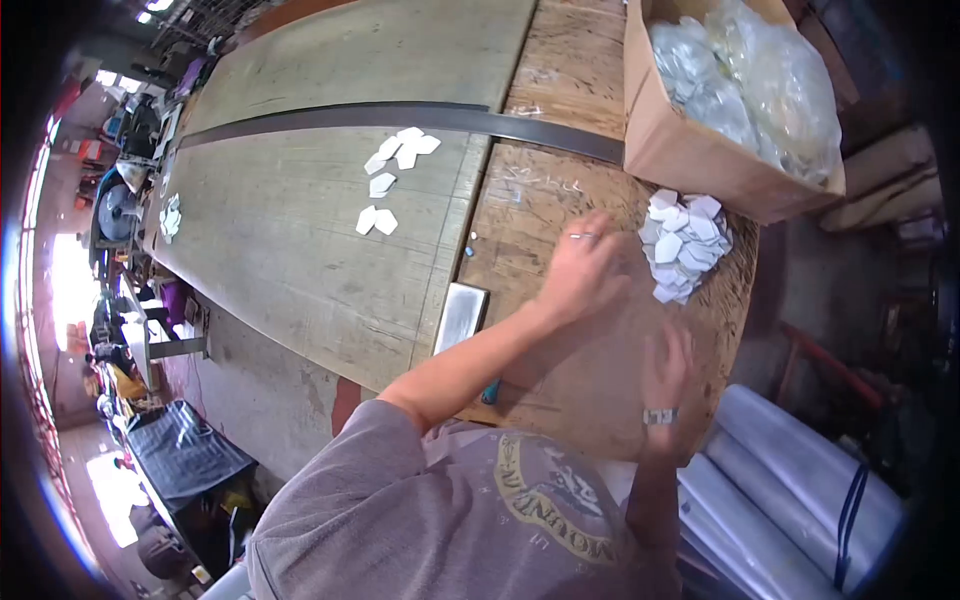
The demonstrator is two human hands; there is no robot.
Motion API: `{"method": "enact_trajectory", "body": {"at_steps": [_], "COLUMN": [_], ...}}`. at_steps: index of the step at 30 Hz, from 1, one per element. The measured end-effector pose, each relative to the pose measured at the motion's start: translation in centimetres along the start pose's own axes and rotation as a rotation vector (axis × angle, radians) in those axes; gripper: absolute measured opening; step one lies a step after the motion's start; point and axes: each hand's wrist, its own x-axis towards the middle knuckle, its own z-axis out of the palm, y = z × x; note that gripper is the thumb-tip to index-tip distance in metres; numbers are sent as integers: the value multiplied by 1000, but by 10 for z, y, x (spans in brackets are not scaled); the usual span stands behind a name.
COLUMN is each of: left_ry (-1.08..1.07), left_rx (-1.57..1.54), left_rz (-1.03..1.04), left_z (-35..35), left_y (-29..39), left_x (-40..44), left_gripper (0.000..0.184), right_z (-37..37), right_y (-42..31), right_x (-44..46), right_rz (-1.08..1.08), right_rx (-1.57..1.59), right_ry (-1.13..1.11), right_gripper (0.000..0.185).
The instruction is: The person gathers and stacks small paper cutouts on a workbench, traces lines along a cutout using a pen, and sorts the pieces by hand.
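My left hand (583, 268), with a ring on one finger, is over the wooden part of the table, left of a pile of white pentagon-shaped pieces (684, 245). Its fingers are blurred, and I cannot make out anything in them. My right hand (670, 372), with a watch at the wrist, is below the pile near the table's right edge and is smeared by motion. Several more white pieces (382, 185) lie in small groups on the grey-green mat. A metal block (461, 316) rests at the mat's edge, left of my left forearm.
A cardboard box (690, 155) with clear plastic bags stands at the back right. A long dark metal strip (400, 117) crosses the table. White pieces (171, 218) lie at the far left. Plastic-wrapped rolls (800, 470) are beside the table at the lower right.
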Motion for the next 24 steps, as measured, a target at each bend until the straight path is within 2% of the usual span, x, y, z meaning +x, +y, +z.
{"method": "enact_trajectory", "body": {"at_steps": [4, 6, 8, 10, 13, 16, 17, 20, 24], "left_ry": [233, 346, 369, 368, 269, 194, 237, 188, 194], "left_rx": [156, 295, 451, 620, 496, 258, 203, -124, -246], "left_rz": [-175, -343, -651, -626, -550, -603, -577, -690, -584], "left_z": [-117, -163, -205, -219, -235, -249, -254, -269, -279], "left_y": [-74, -144, -176, -213, -215, -225, -228, -246, -264], "left_x": [-39, -86, -112, -136, -133, -133, -133, -125, -88], "left_gripper": [49, 50, 51, 52, 45, 44, 36, 32, 33], "right_z": [-5, 6, 24, 52, 99, 147, 166, 244, 315], "right_y": [-26, -46, -75, -104, -163, -231, -252, -284, -324], "right_x": [-20, -20, -17, -9, 13, 34, 41, 63, 67], "right_rz": [85, 76, 50, -34, -130, -191, -227, -361, -326], "right_rx": [106, 160, 213, 238, 220, 231, 253, 256, 25], "right_ry": [-45, -46, -53, -69, -126, -219, -245, -282, -238], "right_gripper": [24, 23, 21, 20, 20, 20, 21, 29, 40]}}
